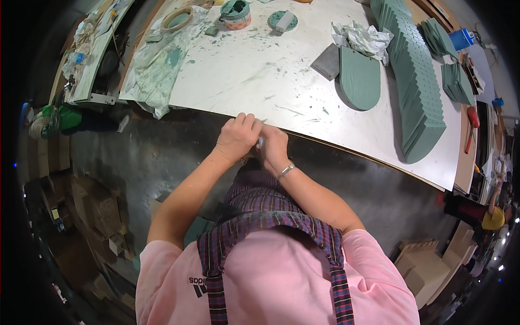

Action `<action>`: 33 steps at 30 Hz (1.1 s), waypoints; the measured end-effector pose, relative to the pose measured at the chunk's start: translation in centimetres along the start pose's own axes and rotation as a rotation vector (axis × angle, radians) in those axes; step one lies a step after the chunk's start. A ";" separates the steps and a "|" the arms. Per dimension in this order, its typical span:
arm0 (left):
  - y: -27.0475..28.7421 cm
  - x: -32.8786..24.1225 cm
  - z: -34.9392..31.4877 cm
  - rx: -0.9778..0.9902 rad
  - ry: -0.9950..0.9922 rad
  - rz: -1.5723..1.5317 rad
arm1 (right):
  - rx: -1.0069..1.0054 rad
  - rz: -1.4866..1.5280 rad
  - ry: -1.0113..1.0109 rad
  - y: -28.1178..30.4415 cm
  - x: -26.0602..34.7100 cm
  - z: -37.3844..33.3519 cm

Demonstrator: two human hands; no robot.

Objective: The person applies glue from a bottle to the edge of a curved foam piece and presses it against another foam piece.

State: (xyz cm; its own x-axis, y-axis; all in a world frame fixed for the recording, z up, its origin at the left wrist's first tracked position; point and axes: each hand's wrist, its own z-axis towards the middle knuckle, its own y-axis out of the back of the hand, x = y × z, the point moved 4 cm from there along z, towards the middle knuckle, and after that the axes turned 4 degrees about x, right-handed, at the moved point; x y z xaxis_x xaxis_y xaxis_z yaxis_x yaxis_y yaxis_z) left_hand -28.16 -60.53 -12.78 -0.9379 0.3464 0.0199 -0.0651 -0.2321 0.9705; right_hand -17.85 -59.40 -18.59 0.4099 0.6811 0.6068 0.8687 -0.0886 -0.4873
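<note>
Small pale object [260, 142] — pinched between left hand [237, 136] and right hand [274, 149].

A white surface [260, 76] carries a row of green arched panels [417, 81]. One flat green panel [359, 78] lies beside crumpled paper [362, 38]. A tape roll [177, 19], possibly masking tape, sits farther back.

Green-smeared white table [303, 92], green dotted panels [417, 70], plaid apron [271, 216], and perhaps grey sanding block [326, 62].
</note>
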 end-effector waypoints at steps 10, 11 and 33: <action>-0.2 -0.3 0.0 0.034 -0.091 0.005 | 0.009 0.005 0.028 -0.1 0.3 -0.3; -0.2 -0.5 0.0 0.034 -0.094 0.008 | 0.013 0.007 0.037 -0.1 0.2 -0.3; -0.5 -0.5 1.1 0.060 -0.169 0.003 | 0.020 0.043 0.010 0.1 0.1 -0.4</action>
State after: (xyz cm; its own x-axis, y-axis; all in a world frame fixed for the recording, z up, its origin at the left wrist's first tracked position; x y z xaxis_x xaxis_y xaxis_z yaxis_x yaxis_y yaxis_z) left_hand -27.27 -59.64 -12.99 -0.8669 0.4950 0.0579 -0.0375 -0.1805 0.9829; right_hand -17.61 -59.59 -18.31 0.4493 0.6697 0.5914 0.8446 -0.1027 -0.5254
